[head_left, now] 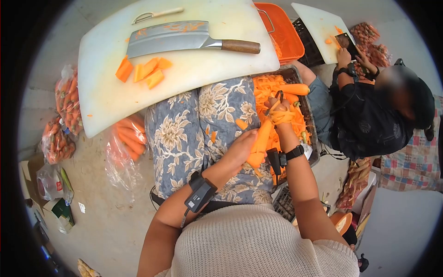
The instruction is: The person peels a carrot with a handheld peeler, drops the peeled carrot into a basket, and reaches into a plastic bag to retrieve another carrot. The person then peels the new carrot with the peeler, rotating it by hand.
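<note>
My left hand [243, 147] is wrapped round the lower side of a peeled orange carrot [261, 142], held tilted above my lap. Beside the carrot's upper end, my right hand [280, 112] is closed on a peeler [279, 95], of which only a dark end shows. Long carrot peelings [282, 116] drape over my right fingers and hide much of the grip. Below and around this hand is a crate [315, 138] heaped with peelings, with a whole carrot [294, 89] on top.
Ahead, a white cutting board [104, 92] bears a cleaver [173, 38], a pale peeler [157, 15] and several carrot chunks [147, 69]. An orange bin [290, 32] stands beyond. Bagged carrots [129, 136] lie left. At right, another person [374, 111] cuts carrot on a second board [318, 27].
</note>
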A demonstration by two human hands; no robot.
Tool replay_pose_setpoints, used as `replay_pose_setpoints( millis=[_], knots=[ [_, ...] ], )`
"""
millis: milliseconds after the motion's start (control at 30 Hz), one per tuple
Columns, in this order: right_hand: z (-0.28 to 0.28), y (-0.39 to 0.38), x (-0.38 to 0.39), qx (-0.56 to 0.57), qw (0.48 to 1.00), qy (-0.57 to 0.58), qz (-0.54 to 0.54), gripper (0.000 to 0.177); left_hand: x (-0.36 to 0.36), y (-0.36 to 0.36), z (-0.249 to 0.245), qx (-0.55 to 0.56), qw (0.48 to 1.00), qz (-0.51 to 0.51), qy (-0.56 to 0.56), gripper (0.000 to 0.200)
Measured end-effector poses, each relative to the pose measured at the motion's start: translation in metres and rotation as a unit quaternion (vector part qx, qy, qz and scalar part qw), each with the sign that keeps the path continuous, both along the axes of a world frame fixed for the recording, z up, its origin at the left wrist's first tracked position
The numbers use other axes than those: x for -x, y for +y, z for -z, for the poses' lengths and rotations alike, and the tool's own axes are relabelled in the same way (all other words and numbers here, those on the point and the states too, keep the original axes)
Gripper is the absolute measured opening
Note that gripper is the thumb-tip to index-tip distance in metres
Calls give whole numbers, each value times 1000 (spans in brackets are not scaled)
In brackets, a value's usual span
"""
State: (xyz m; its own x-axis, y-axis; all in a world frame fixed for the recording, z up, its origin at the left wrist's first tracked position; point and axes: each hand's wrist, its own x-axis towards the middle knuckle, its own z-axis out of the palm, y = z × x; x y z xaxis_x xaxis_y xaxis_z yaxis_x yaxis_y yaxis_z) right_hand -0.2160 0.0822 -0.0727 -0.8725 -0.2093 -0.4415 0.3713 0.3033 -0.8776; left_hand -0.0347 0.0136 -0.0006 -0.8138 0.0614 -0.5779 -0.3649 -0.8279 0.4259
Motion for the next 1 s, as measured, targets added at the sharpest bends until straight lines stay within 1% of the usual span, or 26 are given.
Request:
replay_pose_setpoints(
  millis=[33, 67, 133, 167, 233, 267, 300, 333, 367, 400, 467, 500, 567, 600, 667, 700, 767, 800, 867, 900, 1000],
  knots=[
    [-12, -3, -5, 0, 996, -77, 37, 29, 0, 1, 2, 1, 1000, 0, 0, 40],
    [-17, -2, -8, 1, 996, -77, 37, 29, 0, 1, 4, -6, 1000, -5, 2, 40],
    [-25, 5, -11, 101, 979, -155, 90, 34, -2, 0, 4, -11, 1000, -8, 6, 39],
    [-22, 12, -12, 103, 979, -153, 90, 34, -4, -2, 3, -15, 1000, 7, 24, 39],
    [-2, 35, -12, 131, 985, -106, 37, 20, -7, -7, 3, -17, 999, 20, 46, 39],
    [21, 50, -4, 133, 985, -103, 35, 20, -8, -9, 3, -52, 998, 14, 38, 40],
    [49, 68, 6, 128, 980, -146, 36, 20, -8, -11, 3, -87, 996, 7, 31, 41],
    [63, 77, 10, 120, 974, -189, 37, 20, -8, -10, 5, -86, 996, 4, 32, 41],
    [63, 78, -1, 152, 959, -228, 73, 25, -8, -9, 7, -86, 996, 1, 37, 43],
    [53, 77, -11, 152, 959, -228, 72, 25, -9, -8, 9, -85, 995, 0, 42, 45],
    [8, 66, -33, 118, 971, -179, 101, 32, -8, -7, 9, -98, 994, -3, 39, 45],
    [-13, 60, -45, 120, 971, -178, 105, 32, -7, -5, 8, -111, 993, -4, 35, 45],
    [-50, 46, -68, 150, 983, -64, 83, 39, -8, -4, 7, -111, 992, -8, 55, 46],
    [-61, 41, -77, 152, 983, -63, 84, 39, -9, -4, 7, -110, 991, -16, 73, 46],
    [-77, 33, -92, 160, 985, 59, 37, 45, -8, -1, 3, -91, 993, -33, 67, 47],
    [-86, 27, -102, 161, 984, 61, 37, 45, -8, 0, 1, -73, 994, -51, 59, 47],
    [-97, 18, -118, 100, 969, 222, -48, 50, -6, 4, 2, -71, 992, -65, 77, 47],
    [-94, 15, -121, 102, 968, 223, -49, 50, -5, 5, 1, -68, 990, -79, 93, 48],
    [-84, 12, -124, -9, 928, 357, -107, 52, -7, 5, -2, -53, 992, -75, 82, 48],
    [-80, 10, -124, -11, 945, 311, -99, 51, -7, 5, -4, -39, 994, -69, 70, 48],
    [-77, 9, -117, -41, 948, 300, -99, 51, -4, 6, 0, -13, 995, -61, 72, 47]
  ],
)
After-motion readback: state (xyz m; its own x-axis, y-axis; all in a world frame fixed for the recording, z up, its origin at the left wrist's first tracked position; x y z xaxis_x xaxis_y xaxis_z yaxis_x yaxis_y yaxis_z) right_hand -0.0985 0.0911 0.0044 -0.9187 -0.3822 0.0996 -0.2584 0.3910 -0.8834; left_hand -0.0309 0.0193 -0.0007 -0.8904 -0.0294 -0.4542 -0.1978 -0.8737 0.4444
